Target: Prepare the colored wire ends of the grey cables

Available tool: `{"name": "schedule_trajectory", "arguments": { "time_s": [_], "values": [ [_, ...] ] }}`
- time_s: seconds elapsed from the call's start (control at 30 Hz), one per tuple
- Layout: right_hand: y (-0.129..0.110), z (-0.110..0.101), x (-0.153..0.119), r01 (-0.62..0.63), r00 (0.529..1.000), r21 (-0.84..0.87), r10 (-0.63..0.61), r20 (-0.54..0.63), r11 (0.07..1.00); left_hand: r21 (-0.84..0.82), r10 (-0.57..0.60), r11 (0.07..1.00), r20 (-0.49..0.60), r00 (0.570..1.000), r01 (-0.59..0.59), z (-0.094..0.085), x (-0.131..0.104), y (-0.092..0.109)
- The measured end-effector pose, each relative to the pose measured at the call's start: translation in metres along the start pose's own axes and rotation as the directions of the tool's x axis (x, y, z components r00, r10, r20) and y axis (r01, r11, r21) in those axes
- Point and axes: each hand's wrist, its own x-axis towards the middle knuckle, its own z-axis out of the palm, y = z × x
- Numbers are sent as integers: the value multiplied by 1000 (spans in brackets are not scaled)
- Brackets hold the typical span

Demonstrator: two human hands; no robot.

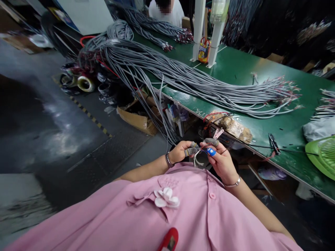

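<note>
Close in front of my body, my left hand pinches the end of a cable whose thin wires fan out, with grey coverings on its fingertips. My right hand grips the thin red and blue wires from the other side, a blue covering on the thumb and a grey one on the index finger. A white curved strand hangs between the hands. Just above my right hand is a pink clip near the bench edge.
A long bundle of grey cables lies across the green bench. Along its front edge are a wrapped brown block, pliers and a green basket. An open cardboard box stands below. A person is across the bench.
</note>
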Motion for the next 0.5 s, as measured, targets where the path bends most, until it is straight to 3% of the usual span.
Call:
{"name": "schedule_trajectory", "arguments": {
  "time_s": [0.07,0.13,0.23,0.3,0.4,0.5],
  "values": [
    [5,4,0,39,996,-124,-29,79,991,-7,-29,1000,23,999,29,0,0,-1],
    [9,2,-1,201,974,-351,-150,169,914,-10,-51,999,53,997,52,-2,-1,0],
    [7,-8,-2,458,889,-629,-331,316,628,2,-64,998,111,992,64,-5,0,6],
    [3,-17,-3,512,858,-693,-343,383,507,7,-59,998,159,985,59,-7,1,11],
    [-2,-31,-3,495,868,-681,-275,413,539,44,-53,998,266,963,43,-8,5,19],
    [2,-47,1,359,933,-606,-262,246,710,96,-27,995,342,939,-6,-8,9,24]
  ]
}}
